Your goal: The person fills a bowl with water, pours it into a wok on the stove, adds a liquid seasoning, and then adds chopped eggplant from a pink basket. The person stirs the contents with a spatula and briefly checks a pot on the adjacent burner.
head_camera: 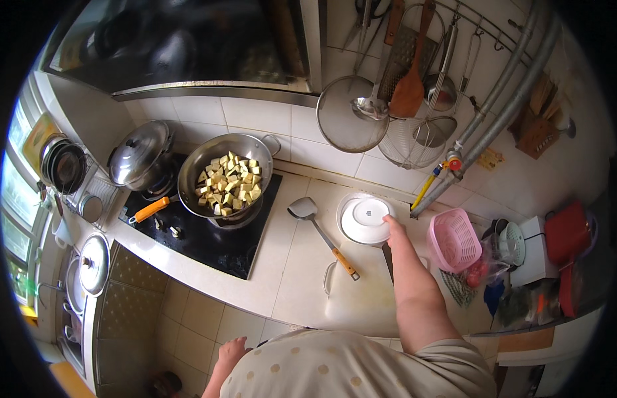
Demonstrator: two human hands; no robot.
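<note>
My right hand (396, 231) reaches over the counter and grips the rim of an upturned white dish (353, 219), whose foot ring faces up. Under it sits a white bowl (342, 205), mostly covered. Beside my body, below the counter edge, my left hand (233, 352) hangs with its fingers curled; its palm is hidden. A wok turner (325, 236) with a wooden handle lies left of the dishes, its handle over the white cutting board (355, 303). A dark blade (387, 258) is partly hidden by my right forearm. Cubed pale vegetable pieces (229, 185) fill a steel wok (186, 191) on the stove.
A lidded steel pot (140, 155) stands on the other burner of the black gas cooktop (213, 246). The wok's orange handle (150, 209) points left. A pink plastic basket (455, 240) stands at right. Strainers (352, 113) hang above, beside a gas pipe (487, 112).
</note>
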